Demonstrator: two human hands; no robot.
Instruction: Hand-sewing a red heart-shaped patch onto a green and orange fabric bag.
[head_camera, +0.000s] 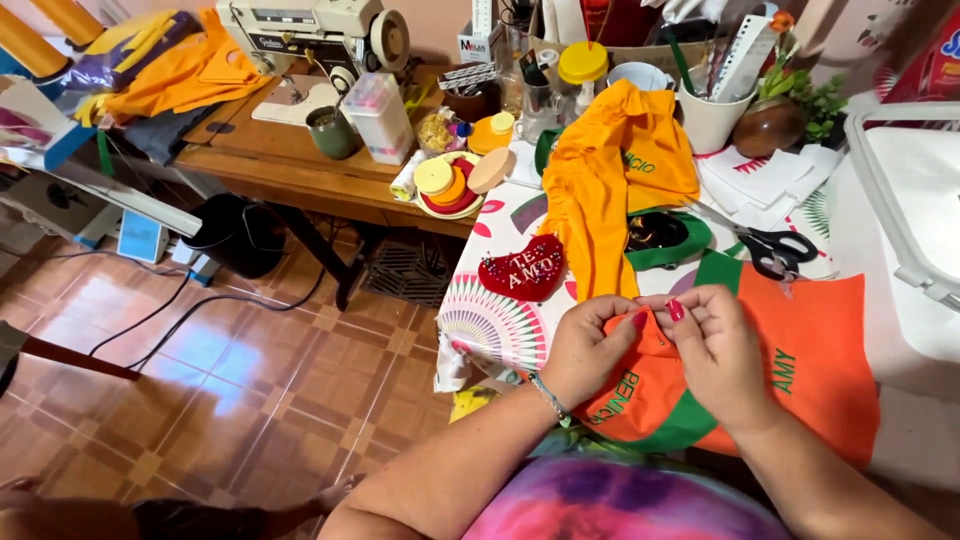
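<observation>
From the head camera, the left hand (590, 345) and right hand (715, 345) both pinch the top edge of an orange fabric piece with green trim (800, 375), lying on the patterned tablecloth (495, 325). It looks light, limp and best held at its hem. Scissors (770, 245) lie nearby.

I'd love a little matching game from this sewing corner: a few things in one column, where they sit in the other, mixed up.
Things:
1. scissors
2. red heart-shaped cushion
3. sewing machine
4. orange cloth with green trim

Places:
A. on the wooden table at the back
B. pinched at its edge by the left hand and right hand
C. left of the yellow-orange garment
D. right of that garment, above the orange cloth

Pairs: 1-D, 2-C, 3-A, 4-B
</observation>
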